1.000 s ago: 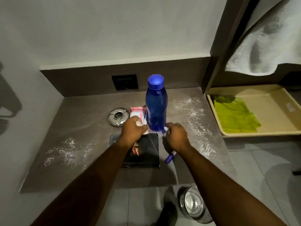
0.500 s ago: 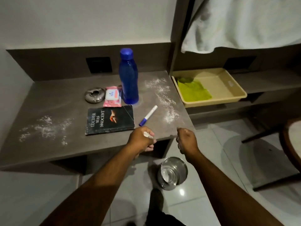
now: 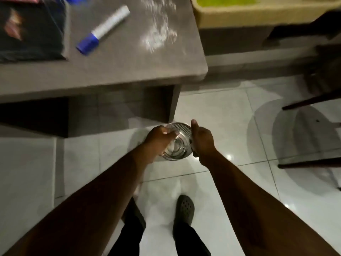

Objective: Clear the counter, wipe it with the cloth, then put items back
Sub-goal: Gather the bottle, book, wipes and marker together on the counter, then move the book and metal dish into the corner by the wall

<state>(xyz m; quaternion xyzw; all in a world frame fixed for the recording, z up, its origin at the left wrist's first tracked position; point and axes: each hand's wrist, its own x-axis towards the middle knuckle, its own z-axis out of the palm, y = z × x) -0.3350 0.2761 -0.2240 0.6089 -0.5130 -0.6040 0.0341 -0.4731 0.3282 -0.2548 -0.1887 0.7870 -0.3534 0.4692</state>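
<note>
My left hand [image 3: 159, 139] hovers over the open top of a small shiny metal bin [image 3: 180, 145] on the floor. Its fingers are curled around a small white scrap. My right hand [image 3: 203, 140] grips the bin's right rim, thumb pointing up along the edge. Above, on the grey counter [image 3: 129, 71], lie a white marker with a blue cap [image 3: 103, 30], a dark book [image 3: 27, 32] at the left edge and a patch of white powder [image 3: 158, 36]. The green cloth [image 3: 225, 0] lies in a beige tray [image 3: 239, 17] at the top right.
The bin stands on glossy white tiles just off the counter's front right corner. Dark chair legs [image 3: 306, 102] cross the floor on the right. My shoe [image 3: 184, 207] is on the tiles below the bin.
My view has dropped from the counter to the floor. Both hands came down from the counter's front edge to the bin; the left still carries the white scrap, the right now grips the rim.
</note>
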